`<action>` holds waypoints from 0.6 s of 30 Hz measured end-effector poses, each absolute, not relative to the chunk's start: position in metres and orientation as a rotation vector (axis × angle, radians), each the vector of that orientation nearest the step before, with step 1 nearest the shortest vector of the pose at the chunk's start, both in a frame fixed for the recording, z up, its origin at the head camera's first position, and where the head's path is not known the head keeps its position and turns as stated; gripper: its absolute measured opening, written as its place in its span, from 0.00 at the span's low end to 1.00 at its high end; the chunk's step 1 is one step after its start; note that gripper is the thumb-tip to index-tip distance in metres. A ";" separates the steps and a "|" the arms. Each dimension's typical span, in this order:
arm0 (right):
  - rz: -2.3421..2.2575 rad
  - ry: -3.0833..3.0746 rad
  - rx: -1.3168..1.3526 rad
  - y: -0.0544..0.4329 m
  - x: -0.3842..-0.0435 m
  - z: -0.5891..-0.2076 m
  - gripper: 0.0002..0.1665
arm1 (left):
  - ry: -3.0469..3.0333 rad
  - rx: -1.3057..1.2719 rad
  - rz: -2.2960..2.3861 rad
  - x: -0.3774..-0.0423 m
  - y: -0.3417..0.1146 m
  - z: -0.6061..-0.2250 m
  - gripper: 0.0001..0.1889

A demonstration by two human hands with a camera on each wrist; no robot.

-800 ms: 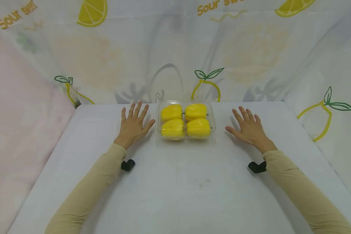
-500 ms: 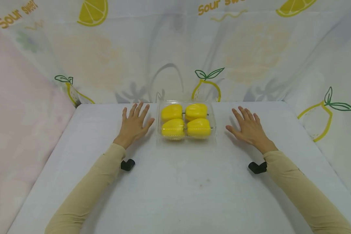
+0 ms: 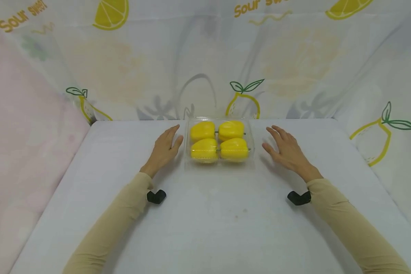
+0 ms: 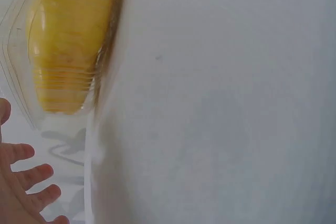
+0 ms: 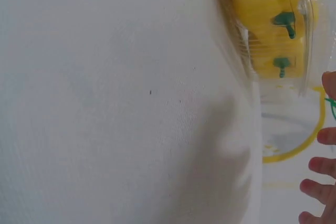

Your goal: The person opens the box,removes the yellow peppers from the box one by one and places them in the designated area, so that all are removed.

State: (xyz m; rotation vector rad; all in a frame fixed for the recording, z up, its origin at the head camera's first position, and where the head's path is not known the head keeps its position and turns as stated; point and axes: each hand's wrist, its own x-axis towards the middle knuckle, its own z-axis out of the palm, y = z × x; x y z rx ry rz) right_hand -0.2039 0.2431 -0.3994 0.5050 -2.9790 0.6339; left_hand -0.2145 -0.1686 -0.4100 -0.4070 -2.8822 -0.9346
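A clear plastic clamshell box [image 3: 219, 166] sits near the table's back edge in the head view, its lid down. Inside lie several yellow bell peppers [image 3: 204, 149] on their sides, their green stems [image 5: 284, 20] showing in the right wrist view. Just left of the box is my left hand [image 3: 163, 149], palm turned toward it, fingers extended and thumb apart. On the other side my right hand [image 3: 288, 153] faces the box with spread, slightly bent fingers, a little farther off. Neither hand touches the box, and both hold nothing.
A white cloth covers the table [image 3: 212, 220]. Behind it hangs a white curtain [image 3: 133, 68] printed with lemons, and a pinkish cloth [image 3: 31, 152] falls on the left. Each wrist carries a black camera mount, such as the left wrist mount [image 3: 156, 196].
My left hand has turned from palm down to palm inward and shifted right, its fingers closer together. The right hand has turned slightly inward toward the box. The box stays on its spot.
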 end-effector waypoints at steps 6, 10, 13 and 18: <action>0.751 -2.983 0.500 0.239 -0.200 -0.396 0.38 | -2.915 -0.334 -1.183 -0.213 -0.164 -0.413 0.33; 0.833 -2.923 0.547 0.237 -0.200 -0.395 0.34 | -2.873 -0.326 -1.315 -0.212 -0.162 -0.415 0.31; 0.894 -2.892 0.570 0.235 -0.200 -0.396 0.33 | -2.837 -0.337 -1.372 -0.210 -0.159 -0.416 0.30; 0.997 -2.826 0.580 0.233 -0.199 -0.399 0.32 | -2.787 -0.354 -1.411 -0.206 -0.154 -0.416 0.29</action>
